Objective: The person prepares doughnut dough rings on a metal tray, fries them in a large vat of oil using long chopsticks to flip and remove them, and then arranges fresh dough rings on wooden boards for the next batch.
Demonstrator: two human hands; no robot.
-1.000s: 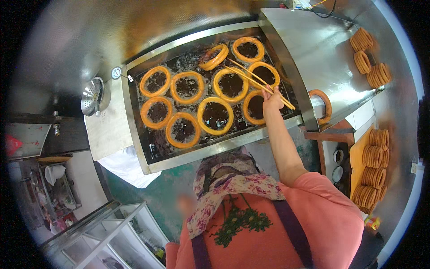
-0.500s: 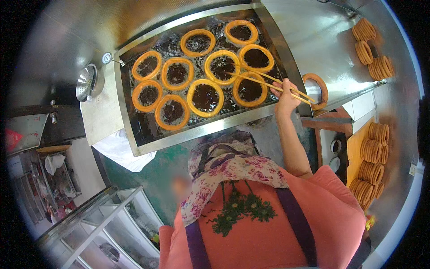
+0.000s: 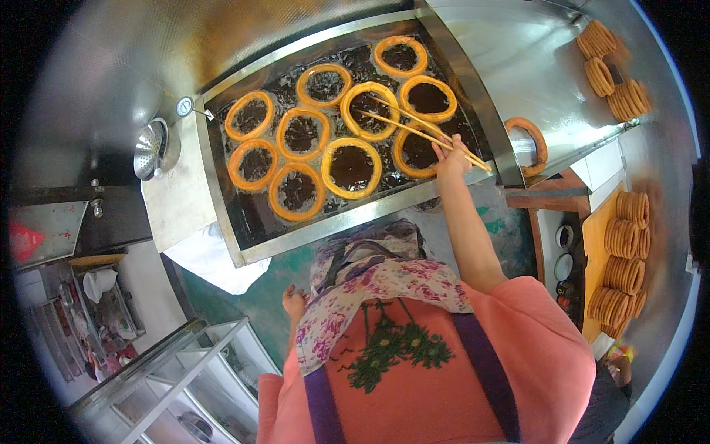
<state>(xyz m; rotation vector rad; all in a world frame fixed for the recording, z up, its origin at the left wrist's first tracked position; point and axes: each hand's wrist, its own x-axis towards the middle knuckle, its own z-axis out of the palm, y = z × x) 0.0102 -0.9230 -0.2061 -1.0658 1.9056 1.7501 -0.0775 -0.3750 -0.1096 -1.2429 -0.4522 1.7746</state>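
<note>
My right hand (image 3: 452, 155) is closed around a pair of long wooden chopsticks (image 3: 425, 135), over the near right part of a rectangular fryer (image 3: 325, 228). The chopstick tips reach over the centre of a yellow dough ring (image 3: 346, 111). Another dough ring (image 3: 405, 163) lies partly hidden beneath the chopsticks and the hand. Several more rings float in dark, bubbling oil, among them a paler dough ring (image 3: 328, 169) near the front. Down by the flowered apron (image 3: 384, 285), my left hand (image 3: 294, 302) hangs with fingers apart, holding nothing.
A single fried ring (image 3: 543, 144) rests on the metal counter right of the fryer. Stacked rings (image 3: 629, 100) stand farther back, with more stacks (image 3: 620, 237) on a wooden board. At left are a thermometer (image 3: 185, 106), a strainer (image 3: 151, 152) and a white cloth (image 3: 222, 259).
My right hand has moved left, carrying the chopstick tips across the middle of the yellow ring. The whole view has shifted slightly. My left hand now shows more clearly.
</note>
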